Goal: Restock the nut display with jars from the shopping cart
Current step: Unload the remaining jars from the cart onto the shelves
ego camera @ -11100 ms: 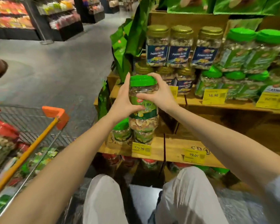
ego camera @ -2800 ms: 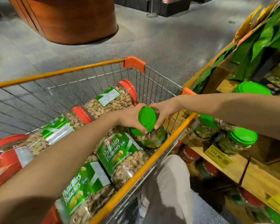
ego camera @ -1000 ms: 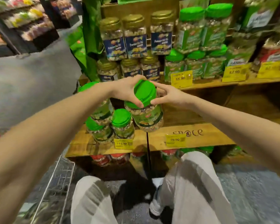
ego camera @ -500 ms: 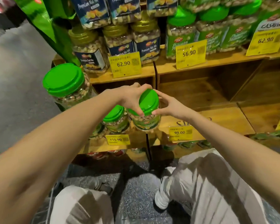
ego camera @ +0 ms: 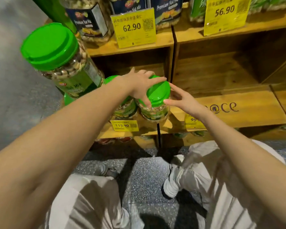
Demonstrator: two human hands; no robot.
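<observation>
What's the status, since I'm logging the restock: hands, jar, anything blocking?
Left hand grips green-lidded jar by its lid. Right hand open beside it. Jar on lower shelf, beside another jar. Nothing blocking.

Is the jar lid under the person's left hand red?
No, the lid that the left hand holds from above is bright green.

A shop's retail display: yellow price tags [ego camera: 133, 28] reading 62.90, 56.90 and 115.90 front tiered wooden shelves [ego camera: 221, 70] stocked with branded Premium Nut Mix jars [ego camera: 89, 22] and matching green-lidded jars [ego camera: 158, 93], above a speckled floor [ego camera: 147, 176].
</observation>
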